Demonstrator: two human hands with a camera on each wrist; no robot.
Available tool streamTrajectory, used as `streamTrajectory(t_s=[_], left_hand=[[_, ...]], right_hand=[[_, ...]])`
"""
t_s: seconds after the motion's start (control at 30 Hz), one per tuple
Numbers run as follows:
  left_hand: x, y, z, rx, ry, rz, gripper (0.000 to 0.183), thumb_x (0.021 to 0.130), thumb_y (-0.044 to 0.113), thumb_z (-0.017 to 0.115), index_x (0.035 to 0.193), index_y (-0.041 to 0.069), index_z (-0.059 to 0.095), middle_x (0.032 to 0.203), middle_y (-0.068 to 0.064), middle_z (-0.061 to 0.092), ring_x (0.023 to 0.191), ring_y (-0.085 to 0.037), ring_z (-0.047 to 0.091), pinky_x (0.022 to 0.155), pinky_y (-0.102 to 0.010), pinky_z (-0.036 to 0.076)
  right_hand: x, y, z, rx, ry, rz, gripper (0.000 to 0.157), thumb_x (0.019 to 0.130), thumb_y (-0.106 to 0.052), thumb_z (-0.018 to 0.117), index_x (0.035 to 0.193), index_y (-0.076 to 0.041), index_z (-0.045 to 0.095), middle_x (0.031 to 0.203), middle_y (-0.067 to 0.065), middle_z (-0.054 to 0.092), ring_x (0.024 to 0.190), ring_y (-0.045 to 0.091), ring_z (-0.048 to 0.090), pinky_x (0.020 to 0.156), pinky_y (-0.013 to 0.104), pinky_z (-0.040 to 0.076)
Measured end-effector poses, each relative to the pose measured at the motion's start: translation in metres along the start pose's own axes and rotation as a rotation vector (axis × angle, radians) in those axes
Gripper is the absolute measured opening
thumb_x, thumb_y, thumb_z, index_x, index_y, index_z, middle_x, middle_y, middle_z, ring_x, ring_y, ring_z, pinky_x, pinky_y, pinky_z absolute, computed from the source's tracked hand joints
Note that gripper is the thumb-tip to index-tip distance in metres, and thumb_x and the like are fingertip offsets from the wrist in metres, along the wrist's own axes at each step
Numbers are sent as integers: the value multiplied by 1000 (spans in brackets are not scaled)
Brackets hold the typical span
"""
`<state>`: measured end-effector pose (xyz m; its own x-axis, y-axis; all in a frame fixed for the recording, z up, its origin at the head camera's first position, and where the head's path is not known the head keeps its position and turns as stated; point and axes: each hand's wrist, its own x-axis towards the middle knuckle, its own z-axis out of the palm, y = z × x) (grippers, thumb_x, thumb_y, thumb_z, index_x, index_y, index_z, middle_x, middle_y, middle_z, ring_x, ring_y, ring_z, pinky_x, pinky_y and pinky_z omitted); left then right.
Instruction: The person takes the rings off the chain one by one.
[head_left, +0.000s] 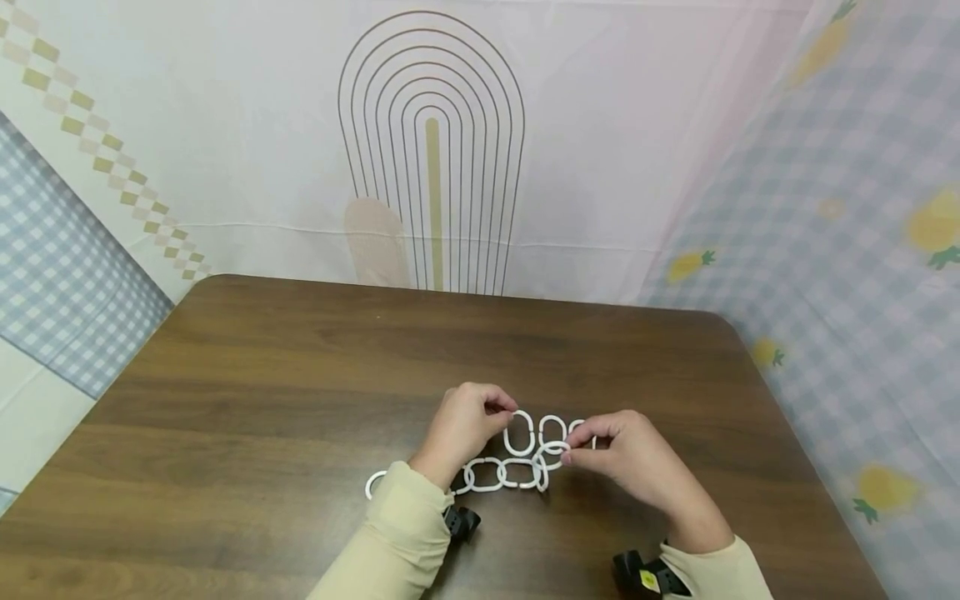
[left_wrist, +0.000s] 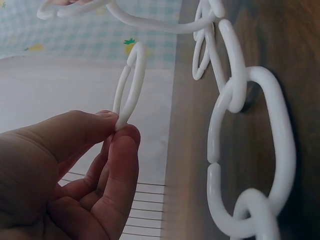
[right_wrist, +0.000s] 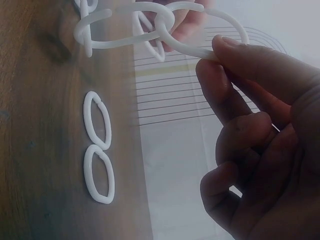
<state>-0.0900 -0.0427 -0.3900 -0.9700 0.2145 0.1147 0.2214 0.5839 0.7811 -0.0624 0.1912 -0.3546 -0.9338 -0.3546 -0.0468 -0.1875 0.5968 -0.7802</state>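
My left hand (head_left: 467, 423) pinches a single white oval plastic link (left_wrist: 137, 82) between thumb and forefinger, held up off the table. A small split shows in its side. My right hand (head_left: 637, 457) pinches the end link (right_wrist: 187, 50) of a white plastic chain (left_wrist: 286, 155), lifting that end. Its other fingers are curled loosely. The chain runs leftward along the tabletop, passing behind the left wrist in the head view, where part of it is hidden. The left hand's link stands apart from the raised chain end.
Two loose white links, a nearer one (right_wrist: 89, 120) and another (right_wrist: 88, 172), lie on the brown wooden table (head_left: 300, 358) beyond the right hand. Patterned cloth (head_left: 600, 150) hangs behind the table and at both sides. Each wrist wears a black strapped device (head_left: 461, 523).
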Motion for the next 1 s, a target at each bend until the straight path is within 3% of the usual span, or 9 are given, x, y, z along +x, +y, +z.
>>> streamTrajectory(t_s=[0.4,1.0], left_hand=[[16,0,8,65,-27,-34,8,84,5,76,83,13,77,78,6,69,75,-11,61,72,-26,51],[23,-2,22,148,-69,-73,8,82,5,77,78,12,75,73,6,66,74,-13,59,71,-28,49]], right_hand=[[1,-2,0,-4,-17,17,8,81,-17,84,79,-17,76,78,-5,68,70,12,57,61,24,48],[0,-1,-2,-10,-4,11,8,80,-17,84,78,-17,76,78,-6,68,68,10,56,60,23,47]])
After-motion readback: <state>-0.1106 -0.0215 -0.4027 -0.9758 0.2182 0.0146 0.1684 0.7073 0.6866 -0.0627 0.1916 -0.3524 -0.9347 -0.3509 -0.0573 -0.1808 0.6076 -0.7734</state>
